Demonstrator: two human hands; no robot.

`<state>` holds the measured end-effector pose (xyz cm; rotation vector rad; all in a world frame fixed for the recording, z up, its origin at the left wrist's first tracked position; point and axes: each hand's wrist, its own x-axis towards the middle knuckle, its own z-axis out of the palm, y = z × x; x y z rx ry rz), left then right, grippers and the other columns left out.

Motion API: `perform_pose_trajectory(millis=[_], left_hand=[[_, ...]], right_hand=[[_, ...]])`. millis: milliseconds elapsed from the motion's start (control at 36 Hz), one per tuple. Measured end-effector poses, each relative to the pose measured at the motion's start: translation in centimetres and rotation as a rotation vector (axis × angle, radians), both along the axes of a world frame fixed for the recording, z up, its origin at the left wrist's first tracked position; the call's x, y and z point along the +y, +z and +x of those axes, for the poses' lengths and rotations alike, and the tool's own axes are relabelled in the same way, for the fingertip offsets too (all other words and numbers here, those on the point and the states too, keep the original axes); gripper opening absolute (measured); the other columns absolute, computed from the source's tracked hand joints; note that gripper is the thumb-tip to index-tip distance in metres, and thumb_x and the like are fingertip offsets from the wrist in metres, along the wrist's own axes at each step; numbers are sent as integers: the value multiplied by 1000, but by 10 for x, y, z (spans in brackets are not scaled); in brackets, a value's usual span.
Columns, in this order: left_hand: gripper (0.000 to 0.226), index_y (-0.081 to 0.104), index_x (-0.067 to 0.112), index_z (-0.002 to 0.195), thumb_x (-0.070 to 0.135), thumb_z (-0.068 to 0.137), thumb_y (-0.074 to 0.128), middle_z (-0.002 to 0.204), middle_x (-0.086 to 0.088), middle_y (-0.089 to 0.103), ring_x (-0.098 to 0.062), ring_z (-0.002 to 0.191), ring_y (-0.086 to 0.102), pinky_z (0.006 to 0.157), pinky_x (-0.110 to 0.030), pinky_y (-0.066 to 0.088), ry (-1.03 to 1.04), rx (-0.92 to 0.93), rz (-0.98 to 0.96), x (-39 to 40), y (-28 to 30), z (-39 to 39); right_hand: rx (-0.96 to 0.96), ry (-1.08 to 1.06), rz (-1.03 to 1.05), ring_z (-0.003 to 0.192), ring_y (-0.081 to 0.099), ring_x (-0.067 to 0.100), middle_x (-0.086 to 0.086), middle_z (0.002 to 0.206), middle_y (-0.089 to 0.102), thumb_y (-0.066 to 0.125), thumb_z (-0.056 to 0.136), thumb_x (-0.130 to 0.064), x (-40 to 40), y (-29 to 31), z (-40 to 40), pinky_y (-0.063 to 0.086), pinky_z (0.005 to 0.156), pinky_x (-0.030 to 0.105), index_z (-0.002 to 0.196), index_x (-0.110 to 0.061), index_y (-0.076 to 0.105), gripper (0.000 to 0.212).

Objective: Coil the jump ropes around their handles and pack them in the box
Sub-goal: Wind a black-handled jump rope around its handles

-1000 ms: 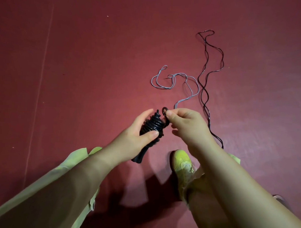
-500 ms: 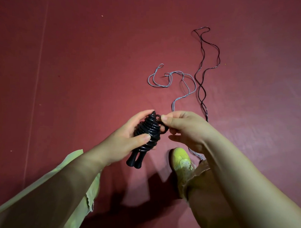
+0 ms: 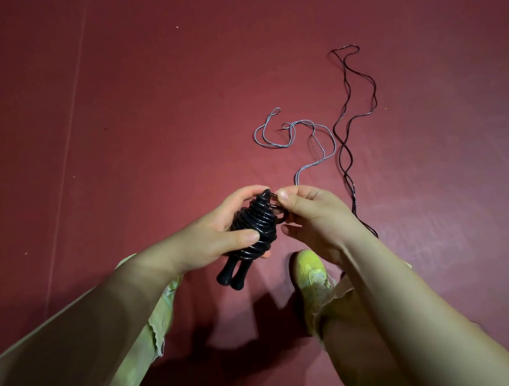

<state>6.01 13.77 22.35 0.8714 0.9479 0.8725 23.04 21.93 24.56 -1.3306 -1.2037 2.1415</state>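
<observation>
A black jump rope (image 3: 256, 224) is wound in tight coils around its two black handles, whose ends stick out below the coil. My left hand (image 3: 214, 237) grips this bundle, thumb across the front. My right hand (image 3: 310, 215) pinches the last loop of black rope at the top right of the coil. A grey jump rope (image 3: 295, 136) lies loose on the red floor beyond my hands. Another black rope (image 3: 347, 132) snakes along the floor to its right. No box is in view.
The dark red floor (image 3: 134, 131) fills the view. My yellow shoe (image 3: 309, 272) and pale green trouser legs are below my hands, close to the bundle.
The bundle has been turned more upright, so both handle ends show below the coil. My right hand still pinches the end loop, now nearer the coil's top.
</observation>
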Motion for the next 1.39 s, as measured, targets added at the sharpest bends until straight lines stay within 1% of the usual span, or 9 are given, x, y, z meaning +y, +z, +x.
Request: perform_pose_trajectory(millis=[167, 417, 583, 750, 917, 1000, 1194, 1278, 1389], left_hand=[[62, 38, 26, 128, 28, 72, 64, 106, -9, 61, -29, 84, 70, 73, -32, 56, 2, 42, 20, 0, 3, -5], [65, 36, 30, 131, 29, 73, 64, 107, -10, 62, -33, 85, 71, 72, -35, 57, -18, 46, -8, -1, 5, -8], [63, 36, 30, 130, 29, 74, 63, 107, -14, 62, -27, 83, 71, 71, -31, 56, -15, 60, 5, 0, 6, -4], [65, 26, 30, 132, 22, 79, 64, 103, -20, 63, -26, 79, 71, 70, -30, 56, 15, 80, -25, 1, 2, 1], [71, 34, 29, 121, 44, 60, 67, 84, -6, 68, -26, 67, 68, 64, -33, 56, 181, 124, -73, 6, -3, 5], [77, 34, 29, 122, 45, 55, 69, 79, -2, 68, -22, 68, 67, 69, -32, 54, 160, 200, -64, 8, -4, 1], [65, 44, 33, 111, 50, 54, 71, 92, -5, 72, -28, 86, 69, 84, -41, 53, 34, 406, -55, 4, -10, 1], [45, 52, 14, 101, 31, 65, 72, 75, 0, 69, -16, 68, 66, 69, -31, 54, -5, 324, -83, 4, -8, 2], [28, 53, 5, 93, 19, 70, 64, 70, -3, 68, -17, 59, 65, 57, -25, 53, -34, 198, -148, 4, -1, 4]], right_hand=[[118, -13, -51, 54, 37, 8, -3, 60, 52, 55, 92, -14, -9, -6, -9, 36, 46, 17, 82, -12, 65, 15], [163, 13, -62, 49, 35, 6, -4, 59, 50, 59, 75, -31, -10, -6, -9, 37, 44, 16, 74, -11, 61, 21], [177, -35, -42, 47, 36, 6, 2, 63, 49, 59, 80, -29, -11, -10, -12, 35, 42, 17, 95, -1, 55, 31], [167, -116, 22, 42, 36, 11, 5, 60, 49, 61, 73, -37, -13, -12, -16, 33, 40, 19, 76, -10, 46, 31], [101, -137, -7, 47, 33, 10, 2, 63, 39, 52, 95, -39, -6, -9, -13, 32, 43, 20, 88, -11, 48, 30], [-5, -72, -34, 53, 37, 12, -1, 64, 42, 53, 92, -49, 1, -5, -4, 32, 48, 23, 76, -18, 49, 35], [-150, 51, 48, 54, 41, 9, 0, 66, 52, 63, 89, -14, 5, -9, 3, 35, 57, 24, 66, -18, 52, 26], [-173, 76, 86, 58, 44, 10, -1, 67, 53, 61, 91, -16, 4, -12, 2, 38, 60, 24, 66, -17, 52, 27], [-113, -30, 91, 63, 45, 15, 0, 64, 53, 59, 93, -17, 2, -16, -3, 40, 74, 34, 65, -15, 55, 29]])
